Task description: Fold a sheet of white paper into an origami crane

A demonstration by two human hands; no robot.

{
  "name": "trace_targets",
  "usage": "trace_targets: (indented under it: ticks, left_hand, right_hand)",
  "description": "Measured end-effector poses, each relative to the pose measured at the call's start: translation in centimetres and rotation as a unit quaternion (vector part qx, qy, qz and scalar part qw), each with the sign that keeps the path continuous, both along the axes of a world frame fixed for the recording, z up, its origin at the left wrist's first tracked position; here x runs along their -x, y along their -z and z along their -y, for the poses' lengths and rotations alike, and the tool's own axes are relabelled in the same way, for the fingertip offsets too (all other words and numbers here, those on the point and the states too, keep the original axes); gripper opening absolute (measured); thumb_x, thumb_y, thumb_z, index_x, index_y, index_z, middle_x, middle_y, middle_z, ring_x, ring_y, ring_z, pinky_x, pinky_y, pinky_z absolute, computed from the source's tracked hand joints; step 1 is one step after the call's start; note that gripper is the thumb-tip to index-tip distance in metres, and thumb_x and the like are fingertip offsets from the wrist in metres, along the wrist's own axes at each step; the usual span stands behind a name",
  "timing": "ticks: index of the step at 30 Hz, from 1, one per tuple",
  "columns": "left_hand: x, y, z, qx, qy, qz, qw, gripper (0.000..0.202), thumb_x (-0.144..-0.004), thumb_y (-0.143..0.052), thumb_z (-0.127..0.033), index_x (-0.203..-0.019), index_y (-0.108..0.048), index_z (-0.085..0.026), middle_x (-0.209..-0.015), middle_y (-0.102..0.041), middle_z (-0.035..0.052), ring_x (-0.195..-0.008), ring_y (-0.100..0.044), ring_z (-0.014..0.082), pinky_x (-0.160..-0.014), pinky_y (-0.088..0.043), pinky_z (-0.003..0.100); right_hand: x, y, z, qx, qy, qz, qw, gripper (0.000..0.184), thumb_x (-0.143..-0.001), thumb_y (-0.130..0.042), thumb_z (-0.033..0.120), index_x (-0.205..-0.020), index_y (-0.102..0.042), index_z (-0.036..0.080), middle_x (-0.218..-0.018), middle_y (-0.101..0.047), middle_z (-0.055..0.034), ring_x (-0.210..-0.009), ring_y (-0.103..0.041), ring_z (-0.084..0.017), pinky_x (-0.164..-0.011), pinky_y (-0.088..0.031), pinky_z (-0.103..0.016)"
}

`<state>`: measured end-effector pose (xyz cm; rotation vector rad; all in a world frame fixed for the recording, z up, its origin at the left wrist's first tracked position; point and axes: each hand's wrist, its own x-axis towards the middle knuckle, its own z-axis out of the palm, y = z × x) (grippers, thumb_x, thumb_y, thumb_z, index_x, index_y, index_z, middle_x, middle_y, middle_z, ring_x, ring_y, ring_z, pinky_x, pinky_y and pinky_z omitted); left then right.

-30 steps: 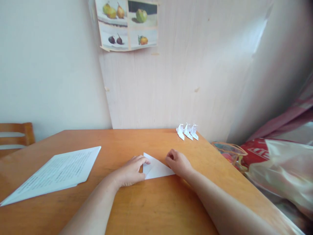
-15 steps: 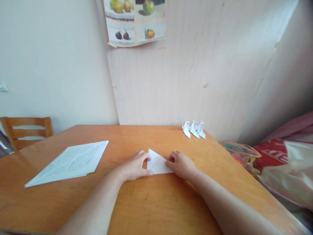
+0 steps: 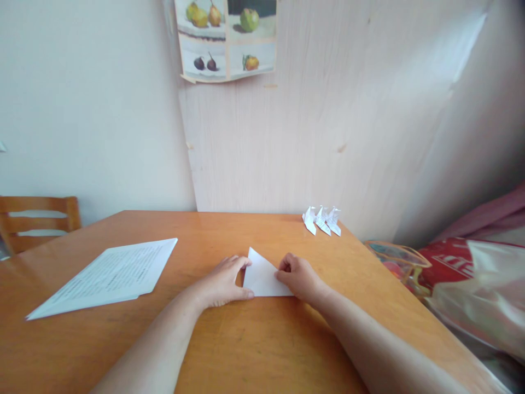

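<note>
Compared with half a second earlier, the folded paper (image 3: 264,278) has changed in face: the slanting line that crossed it then has gone from view, and it now shows as one plain white area. Against one second earlier, my right grip (image 3: 302,278) has its thumb laid on the paper's right slope, where it was a loose fist at that corner. My left grip (image 3: 223,282) keeps much the same place at the left edge. The paper is smooth and roughly triangular, its peak pointing away from me, on the surface (image 3: 254,345), which is glossy orange-brown wood with faint scuffs. Printed sheets (image 3: 110,271) lie to the left, well apart; three folded paper figures (image 3: 322,221), white and sharp-pointed, stand close together near the far right corner. Both forearms (image 3: 156,334) reach in from the near side, converging on the paper. The left grip is spread wide, thumb at the near left corner, forefinger higher on the left edge, a gap between. The right grip is curled, fingers tucked in, thumb on the right part; whether it pinches the paper I cannot tell.
</note>
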<state>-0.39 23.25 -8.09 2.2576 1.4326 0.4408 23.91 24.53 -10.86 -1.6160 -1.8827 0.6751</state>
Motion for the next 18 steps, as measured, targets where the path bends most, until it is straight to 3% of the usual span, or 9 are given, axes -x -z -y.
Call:
trace_targets:
  ticks: [5,9,12,15,18]
  left_hand:
    - [-0.2,0.6,-0.1,0.017,-0.002,0.068,0.998,0.090,-0.070,-0.078,-0.036,-0.150,-0.038,-0.024,-0.143,-0.052,0.0146,-0.132,-0.049,0.0324,-0.112,-0.037,0.044]
    - [-0.4,1.7,-0.7,0.033,0.022,0.153,0.987,0.103,-0.075,-0.073,-0.029,-0.159,-0.014,-0.024,-0.120,-0.064,0.0102,-0.115,-0.060,0.0257,-0.106,-0.042,0.043]
    - [-0.6,2.5,-1.3,0.052,0.008,0.224,0.973,0.103,-0.080,-0.068,-0.027,-0.159,-0.003,-0.020,-0.111,-0.064,0.0087,-0.104,-0.063,0.0224,-0.099,-0.047,0.041]
    - [-0.9,2.5,-1.5,0.061,-0.014,0.268,0.962,0.094,-0.083,-0.064,-0.027,-0.158,-0.008,-0.018,-0.112,-0.063,0.0105,-0.102,-0.063,0.0221,-0.096,-0.048,0.040]
    - [-1.3,1.5,-1.1,0.074,-0.031,0.287,0.955,0.078,-0.088,-0.059,-0.031,-0.154,-0.021,-0.016,-0.114,-0.064,0.0112,-0.104,-0.063,0.0227,-0.096,-0.048,0.038]
  right_hand:
    - [0.1,-0.7,0.4,-0.029,-0.010,-0.037,0.999,0.011,-0.076,-0.059,0.016,-0.085,-0.057,0.020,-0.071,-0.060,0.0030,-0.063,-0.054,-0.012,-0.055,-0.034,-0.023]
    - [0.4,-1.5,1.2,-0.060,-0.011,-0.050,0.997,0.013,-0.079,-0.056,0.016,-0.091,-0.055,0.022,-0.077,-0.062,0.0024,-0.068,-0.057,-0.013,-0.059,-0.037,-0.022]
    - [0.7,-2.0,2.2,-0.129,-0.011,-0.041,0.991,0.013,-0.081,-0.056,0.017,-0.093,-0.056,0.023,-0.084,-0.065,0.0005,-0.077,-0.059,-0.016,-0.067,-0.040,-0.024]
    - [1.0,-2.5,3.3,-0.213,-0.030,-0.023,0.976,0.011,-0.085,-0.055,0.017,-0.093,-0.056,0.023,-0.087,-0.066,-0.0018,-0.082,-0.060,-0.018,-0.072,-0.041,-0.026]
    - [1.4,-2.8,4.1,-0.243,-0.052,-0.021,0.968,0.010,-0.087,-0.055,0.017,-0.095,-0.057,0.024,-0.089,-0.067,-0.0030,-0.084,-0.061,-0.018,-0.074,-0.042,-0.027]
